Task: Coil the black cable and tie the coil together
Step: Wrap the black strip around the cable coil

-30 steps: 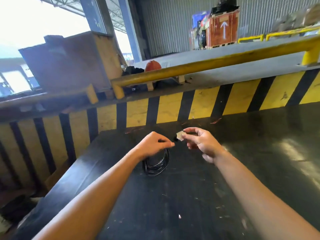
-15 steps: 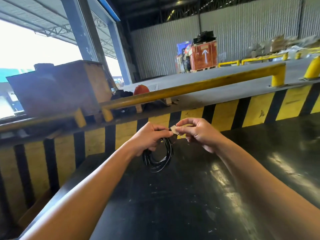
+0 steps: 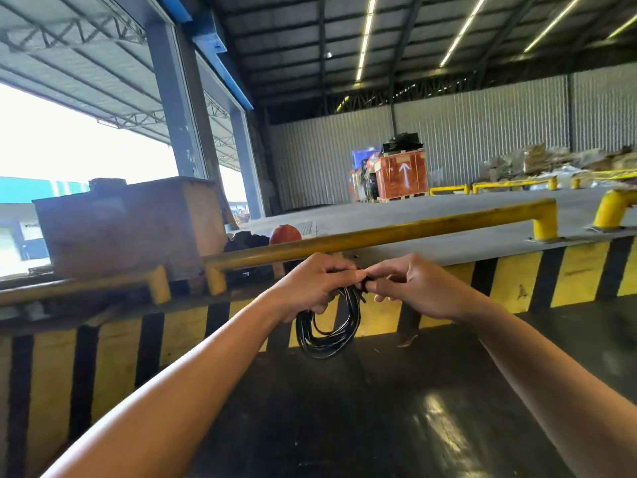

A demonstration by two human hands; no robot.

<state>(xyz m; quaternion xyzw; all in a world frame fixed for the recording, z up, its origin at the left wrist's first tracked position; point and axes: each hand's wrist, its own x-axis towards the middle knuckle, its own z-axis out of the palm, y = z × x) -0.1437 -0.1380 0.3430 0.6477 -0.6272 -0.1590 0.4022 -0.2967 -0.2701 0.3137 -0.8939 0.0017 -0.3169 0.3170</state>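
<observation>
Above the dark bench, in front of the yellow-and-black striped wall, we hold the black cable as a coil hanging clear of the surface. Our left hand has its fingers closed around the top of the coil. Our right hand pinches its fingers together on the cable's top, just beside the left thumb.

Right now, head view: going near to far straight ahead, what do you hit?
Black tabletop → coiled black cable held up by left hand and right hand → striped barrier → yellow rail → orange crate → corrugated wall.
</observation>
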